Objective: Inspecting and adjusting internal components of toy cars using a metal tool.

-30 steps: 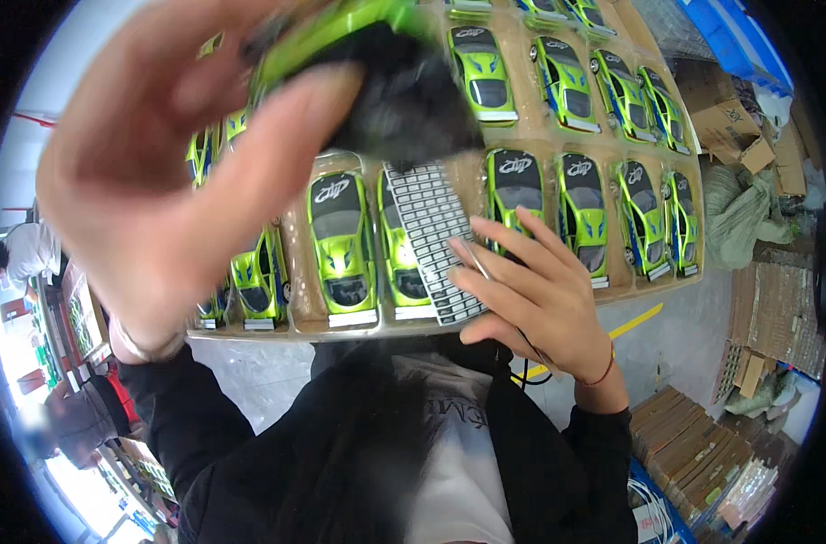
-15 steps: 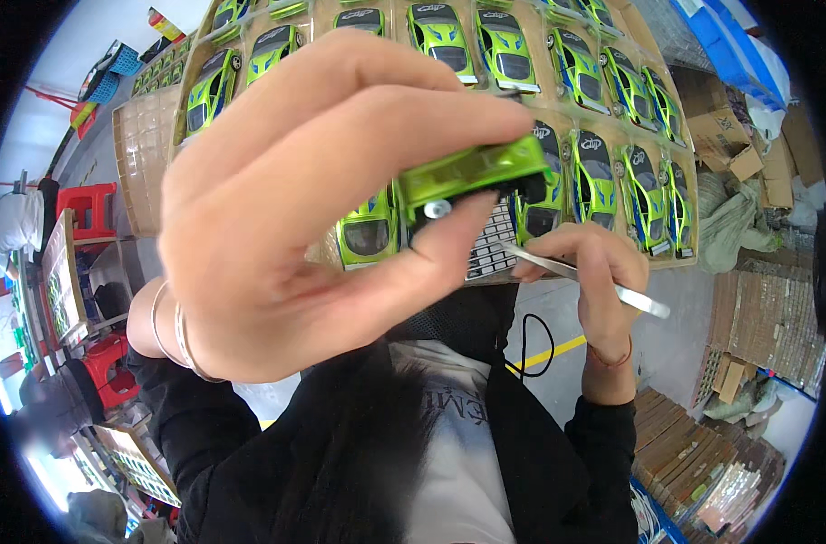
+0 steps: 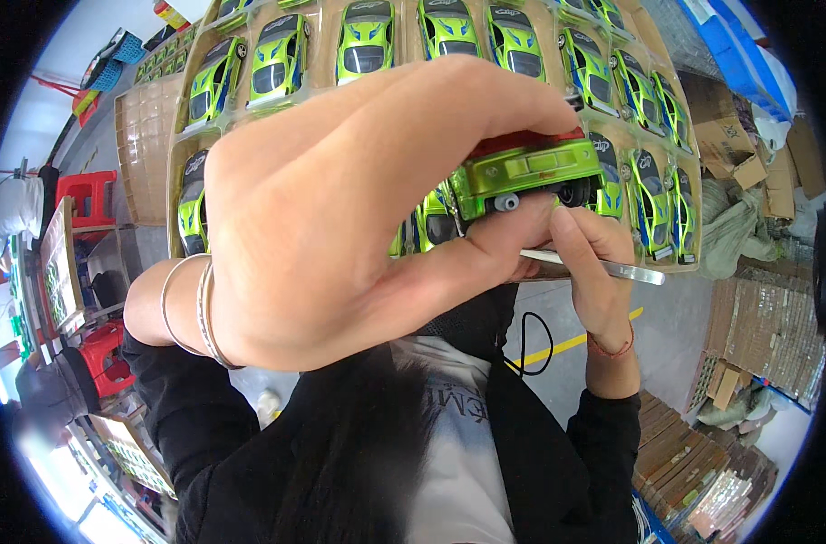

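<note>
A person's left hand [image 3: 340,218] fills the middle of the frame, raised close to the head camera, with two thin silver bangles [image 3: 200,313] around its wrist at centre left. Its fingers curl closed over the top of a bright green toy car [image 3: 526,168], and the thumb presses up from beneath, so the car is pinched between them just right of centre in the upper half of the picture. The car's rear end faces the camera, showing a small grey knob under its body and a dark wheel at its right corner. Just below and right of the car, the right hand [image 3: 594,263] is closed around silver metal tweezers [image 3: 612,268], whose flat end sticks out toward the right edge of the frame; a red string bracelet [image 3: 612,349] circles that wrist. Behind both hands, across the top of the frame, lies a tan plastic tray [image 3: 150,136] with moulded pockets, each filled pocket holding a matching green and blue toy car [image 3: 366,41] in neat rows. The person's black sleeves and white shirt fill the lower part of the frame. Stacked cardboard [image 3: 757,335] sits at the right edge, and red stools [image 3: 87,195] stand at the left edge.
</note>
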`<move>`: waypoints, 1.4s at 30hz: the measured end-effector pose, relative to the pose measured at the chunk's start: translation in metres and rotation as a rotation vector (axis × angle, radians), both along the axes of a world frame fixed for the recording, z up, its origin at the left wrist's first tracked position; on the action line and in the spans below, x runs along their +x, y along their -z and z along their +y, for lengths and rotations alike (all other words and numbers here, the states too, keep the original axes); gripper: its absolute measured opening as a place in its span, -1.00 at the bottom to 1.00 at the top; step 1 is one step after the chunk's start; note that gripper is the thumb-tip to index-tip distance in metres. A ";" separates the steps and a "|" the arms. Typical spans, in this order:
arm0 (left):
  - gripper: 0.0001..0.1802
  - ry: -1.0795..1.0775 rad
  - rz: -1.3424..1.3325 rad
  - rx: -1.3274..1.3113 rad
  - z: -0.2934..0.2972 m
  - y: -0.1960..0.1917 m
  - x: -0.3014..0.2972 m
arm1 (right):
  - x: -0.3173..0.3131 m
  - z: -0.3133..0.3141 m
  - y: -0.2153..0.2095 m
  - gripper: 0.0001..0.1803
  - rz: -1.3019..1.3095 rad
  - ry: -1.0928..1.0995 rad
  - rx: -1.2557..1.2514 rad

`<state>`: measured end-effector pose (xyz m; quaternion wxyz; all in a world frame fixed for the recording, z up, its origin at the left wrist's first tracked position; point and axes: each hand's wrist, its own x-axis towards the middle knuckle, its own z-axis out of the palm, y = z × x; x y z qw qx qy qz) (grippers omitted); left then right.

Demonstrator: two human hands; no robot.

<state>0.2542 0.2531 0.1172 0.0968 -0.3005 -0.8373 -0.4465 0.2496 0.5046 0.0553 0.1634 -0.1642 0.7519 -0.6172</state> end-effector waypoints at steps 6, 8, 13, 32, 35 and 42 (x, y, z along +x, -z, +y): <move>-0.37 -0.014 -0.001 0.025 0.001 0.002 0.001 | -0.001 0.000 -0.002 -0.56 0.023 -0.028 0.009; -0.37 0.036 0.054 -0.011 -0.001 0.002 0.000 | -0.002 0.001 -0.003 -0.55 0.042 -0.026 0.029; -0.40 0.120 0.021 0.109 0.002 0.008 -0.003 | 0.008 0.011 -0.010 -0.50 0.146 -0.031 -0.319; -0.49 0.118 0.046 0.085 0.010 0.003 0.006 | 0.008 0.002 -0.061 -0.49 0.217 0.038 -0.371; -0.49 0.119 0.046 0.088 0.009 0.003 0.007 | 0.007 0.002 -0.061 -0.49 0.234 0.023 -0.366; -0.48 0.122 0.064 0.095 0.009 0.004 0.007 | 0.006 0.002 -0.062 -0.47 0.239 0.028 -0.355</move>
